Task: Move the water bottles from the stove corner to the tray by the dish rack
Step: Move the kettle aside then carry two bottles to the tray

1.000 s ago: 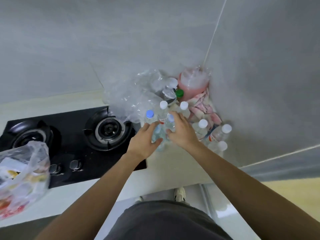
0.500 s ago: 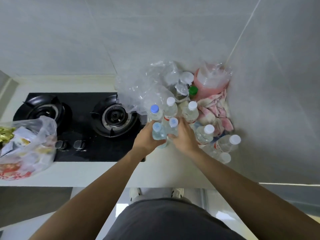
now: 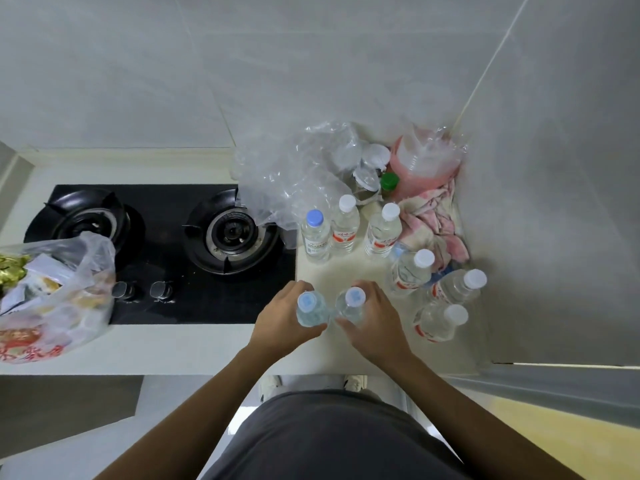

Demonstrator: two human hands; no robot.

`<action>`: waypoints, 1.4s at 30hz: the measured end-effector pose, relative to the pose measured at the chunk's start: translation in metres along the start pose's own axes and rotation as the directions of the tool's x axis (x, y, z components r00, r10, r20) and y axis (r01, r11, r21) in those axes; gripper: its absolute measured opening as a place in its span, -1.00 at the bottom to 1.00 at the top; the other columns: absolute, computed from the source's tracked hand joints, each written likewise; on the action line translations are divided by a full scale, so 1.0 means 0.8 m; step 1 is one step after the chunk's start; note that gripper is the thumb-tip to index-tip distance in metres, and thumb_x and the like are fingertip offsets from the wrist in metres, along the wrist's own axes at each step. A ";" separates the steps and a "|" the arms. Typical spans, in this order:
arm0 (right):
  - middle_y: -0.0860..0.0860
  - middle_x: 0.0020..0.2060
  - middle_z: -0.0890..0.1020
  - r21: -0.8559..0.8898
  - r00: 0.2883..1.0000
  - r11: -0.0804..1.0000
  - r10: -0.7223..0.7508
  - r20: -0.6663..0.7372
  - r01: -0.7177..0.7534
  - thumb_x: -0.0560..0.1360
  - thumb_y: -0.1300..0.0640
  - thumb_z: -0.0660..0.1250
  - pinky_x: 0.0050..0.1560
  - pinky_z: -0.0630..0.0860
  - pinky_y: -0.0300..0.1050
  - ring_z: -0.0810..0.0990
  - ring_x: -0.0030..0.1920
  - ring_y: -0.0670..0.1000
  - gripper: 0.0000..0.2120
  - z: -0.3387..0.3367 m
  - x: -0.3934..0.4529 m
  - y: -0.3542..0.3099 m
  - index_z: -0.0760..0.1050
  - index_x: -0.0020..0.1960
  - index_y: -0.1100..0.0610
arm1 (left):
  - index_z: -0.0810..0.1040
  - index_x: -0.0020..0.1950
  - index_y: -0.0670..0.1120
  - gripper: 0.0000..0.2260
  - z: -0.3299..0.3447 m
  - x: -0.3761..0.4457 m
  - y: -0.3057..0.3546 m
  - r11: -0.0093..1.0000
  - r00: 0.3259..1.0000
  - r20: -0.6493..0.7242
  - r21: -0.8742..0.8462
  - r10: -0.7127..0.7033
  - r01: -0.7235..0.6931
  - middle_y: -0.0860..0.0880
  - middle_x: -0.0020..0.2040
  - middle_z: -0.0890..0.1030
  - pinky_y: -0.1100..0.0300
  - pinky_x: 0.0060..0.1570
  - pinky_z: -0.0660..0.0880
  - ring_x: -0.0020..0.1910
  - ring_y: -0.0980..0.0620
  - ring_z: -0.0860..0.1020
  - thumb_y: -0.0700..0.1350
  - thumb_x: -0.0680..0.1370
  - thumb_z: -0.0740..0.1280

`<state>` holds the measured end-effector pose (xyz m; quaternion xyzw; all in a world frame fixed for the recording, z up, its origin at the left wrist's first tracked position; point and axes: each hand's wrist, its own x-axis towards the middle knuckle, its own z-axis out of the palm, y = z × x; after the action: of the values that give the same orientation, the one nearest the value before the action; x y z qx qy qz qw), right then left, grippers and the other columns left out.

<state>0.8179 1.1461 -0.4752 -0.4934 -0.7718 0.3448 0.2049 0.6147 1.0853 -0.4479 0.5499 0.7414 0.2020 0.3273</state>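
On the counter's left edge sits a clear plastic bag of packaged food, beside the black two-burner gas stove. Near the counter's front edge, the left hand grasps a blue-capped clear water bottle, and the right hand grasps a second blue-capped clear bottle, the two just beside each other. Six more clear water bottles stand in the counter's right corner, by crumpled clear plastic wrap and a pink-and-white cloth.

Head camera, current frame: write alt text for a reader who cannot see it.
Seen from above, a person's left hand and right hand each grip a blue-capped water bottle over a pale counter. Six more bottles stand behind, beside a black two-burner stove.
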 end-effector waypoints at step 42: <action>0.23 -0.11 0.66 0.634 0.625 0.504 -0.215 0.750 -0.587 0.54 -0.35 0.28 -0.04 0.60 0.07 0.65 -0.21 0.17 -0.34 0.088 -0.032 -0.377 0.62 0.13 0.28 | 0.72 0.11 -0.12 -0.29 -0.204 -0.309 -0.075 0.015 0.883 -0.163 -0.985 -0.440 -0.174 -0.16 -0.03 0.68 0.05 0.00 0.66 -0.07 -0.10 0.68 0.43 0.25 0.58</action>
<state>0.5957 1.0165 -0.3004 -0.2278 -0.4460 0.8649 0.0316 0.5028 0.8424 -0.3074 0.0274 0.4884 0.7412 0.4598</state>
